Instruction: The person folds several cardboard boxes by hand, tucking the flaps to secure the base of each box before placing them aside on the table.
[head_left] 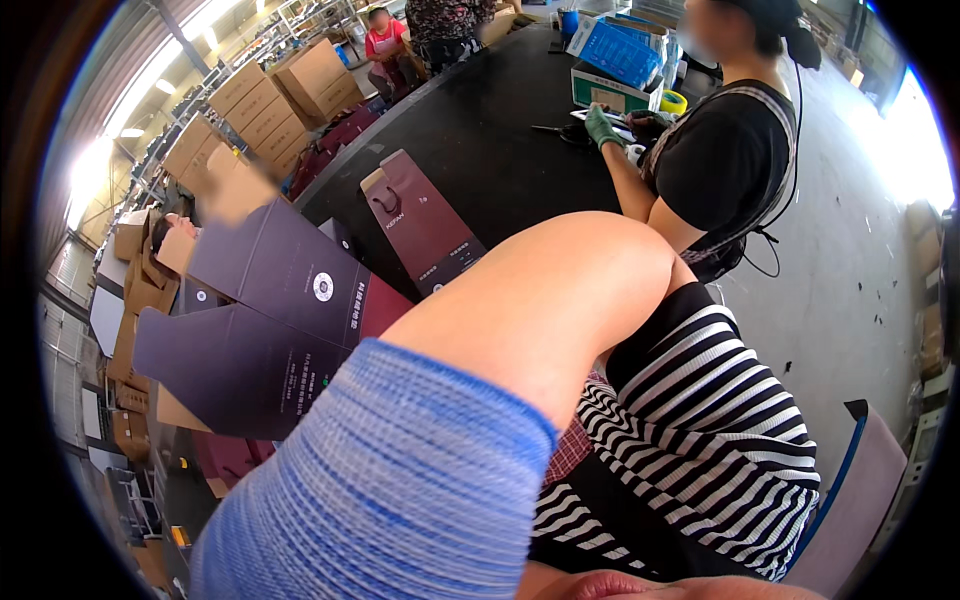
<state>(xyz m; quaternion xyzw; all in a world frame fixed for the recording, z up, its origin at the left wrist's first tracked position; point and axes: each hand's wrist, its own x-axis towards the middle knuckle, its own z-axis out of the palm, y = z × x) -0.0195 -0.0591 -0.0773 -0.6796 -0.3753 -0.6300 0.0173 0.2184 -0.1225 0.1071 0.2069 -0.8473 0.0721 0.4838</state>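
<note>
My right arm is raised across the view, elbow bent, a black-and-white striped sleeve (700, 370) ending just above it. The glove on my right hand (370, 480) is blue knit and very close up, its cuff round the forearm. My fingers are hidden, so neither their pose nor anything in them shows. Behind the glove, to the left, stands a dark purple carton (290, 270) with raised flaps and a round white label. A maroon carton (425, 225) with a handle lies on the black table (470, 120) beyond my forearm. My left hand is out of view.
At the table's right edge stands a co-worker (725, 140), a green-gloved hand (602, 127) on something white. Blue packages (615, 52), a yellow tape roll (673, 102) and a dark tool (547, 128) are nearby. Brown cartons (255, 110) are stacked far left; grey floor (830, 230) lies right.
</note>
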